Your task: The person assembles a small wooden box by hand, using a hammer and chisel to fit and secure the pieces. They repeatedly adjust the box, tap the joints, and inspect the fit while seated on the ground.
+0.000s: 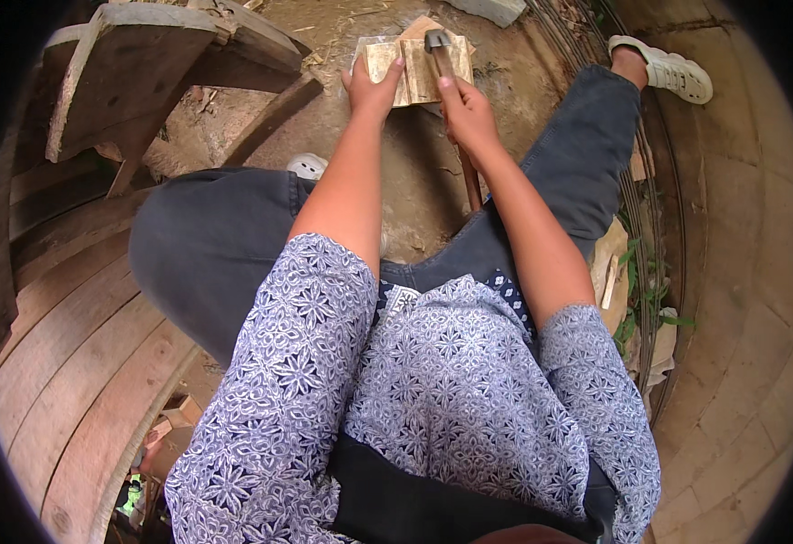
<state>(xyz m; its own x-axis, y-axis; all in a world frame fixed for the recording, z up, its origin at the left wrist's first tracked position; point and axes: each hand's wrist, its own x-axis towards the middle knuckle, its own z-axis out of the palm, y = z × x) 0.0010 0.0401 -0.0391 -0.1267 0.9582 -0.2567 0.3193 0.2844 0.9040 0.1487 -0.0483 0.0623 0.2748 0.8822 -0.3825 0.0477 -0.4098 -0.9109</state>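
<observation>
My left hand (374, 93) grips the left side of a pale wooden block (384, 60), its thumb lying over the top face. A dark seam or groove runs down the block's middle, and I cannot tell whether it is one piece or two. Wrapped round the handle of a hammer (468, 177) is my right hand (469, 116). The hammer's dark metal head (436, 39) is over the right half of the block; whether it touches the wood is unclear. Behind the block, a flat piece of wood (425, 28) pokes out.
My legs are spread on either side of the work. Curved wooden planks (129, 68) stand at the far left, with more boards (97, 399) below them. Thin rods (567, 50) run along a wall (732, 272) on the right. A grey stone slab (491, 9) lies at the back.
</observation>
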